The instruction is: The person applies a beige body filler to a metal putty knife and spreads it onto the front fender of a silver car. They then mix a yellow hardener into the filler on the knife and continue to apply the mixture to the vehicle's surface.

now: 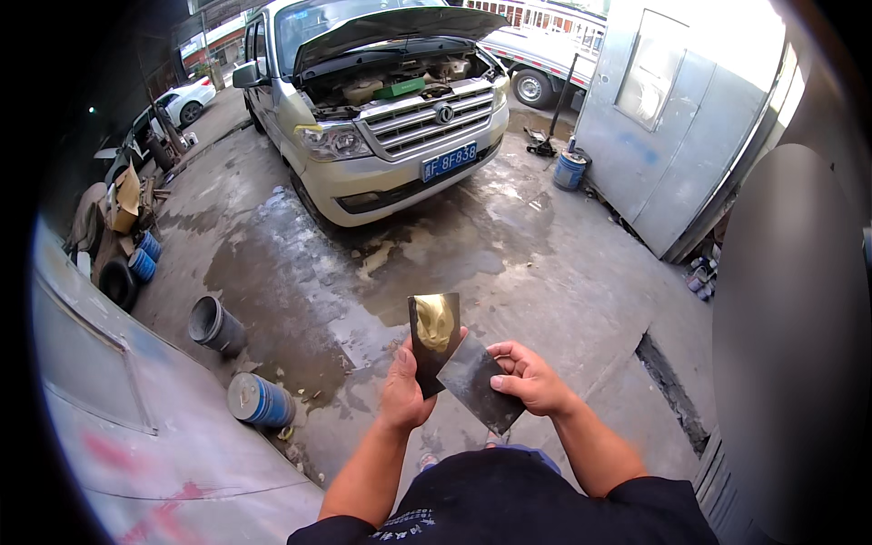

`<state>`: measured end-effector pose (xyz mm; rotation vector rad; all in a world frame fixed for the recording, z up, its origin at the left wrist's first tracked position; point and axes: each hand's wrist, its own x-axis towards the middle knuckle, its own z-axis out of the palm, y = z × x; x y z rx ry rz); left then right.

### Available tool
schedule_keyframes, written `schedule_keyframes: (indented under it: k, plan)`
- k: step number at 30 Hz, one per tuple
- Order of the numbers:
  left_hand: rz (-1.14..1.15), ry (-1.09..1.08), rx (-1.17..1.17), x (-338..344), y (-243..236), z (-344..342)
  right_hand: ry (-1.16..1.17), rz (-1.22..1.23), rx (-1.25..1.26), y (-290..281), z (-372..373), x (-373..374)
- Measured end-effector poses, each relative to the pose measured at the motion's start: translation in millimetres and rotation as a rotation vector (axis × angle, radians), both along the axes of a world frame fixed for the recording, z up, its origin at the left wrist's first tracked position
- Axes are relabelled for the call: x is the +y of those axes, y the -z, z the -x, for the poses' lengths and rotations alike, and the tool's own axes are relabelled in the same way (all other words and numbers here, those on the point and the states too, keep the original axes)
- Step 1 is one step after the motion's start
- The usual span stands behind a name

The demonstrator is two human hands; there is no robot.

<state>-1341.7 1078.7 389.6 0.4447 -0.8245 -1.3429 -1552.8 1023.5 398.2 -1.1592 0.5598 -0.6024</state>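
My left hand is closed around a dark, flat rectangular putty board, held up in front of my body. A smeared lump of yellow putty lies on its upper part. My right hand pinches a thin grey putty scraper at its right side, thumb on top. The scraper is tilted, and its left corner overlaps the board's lower right side. Whether the two touch, I cannot tell.
Ahead stands a beige van with its hood raised. A grey bucket and a blue pail are at left, beside a pale metal panel. Another blue bucket sits near the metal door. A slot cuts the floor at right.
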Motion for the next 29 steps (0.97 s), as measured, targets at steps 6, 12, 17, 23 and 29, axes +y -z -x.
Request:
schedule_keyframes:
  k: [6,12,17,23,29]
  plan:
    - [0.077,-0.2,-0.825,11,11,-5,0.008,-0.157,-0.265,-28,-21,-17]
    - [-0.209,0.486,0.224,21,12,-38,-0.167,0.803,-0.238,-71,-5,-26]
    - [-0.171,0.59,0.391,30,15,-24,-0.133,1.033,0.136,-72,-24,-18]
    - [-0.203,0.1,0.184,24,3,-2,0.421,1.326,0.461,-56,-29,-17]
    - [-0.21,-0.226,-0.126,18,30,-5,0.236,1.276,0.484,-12,-40,13]
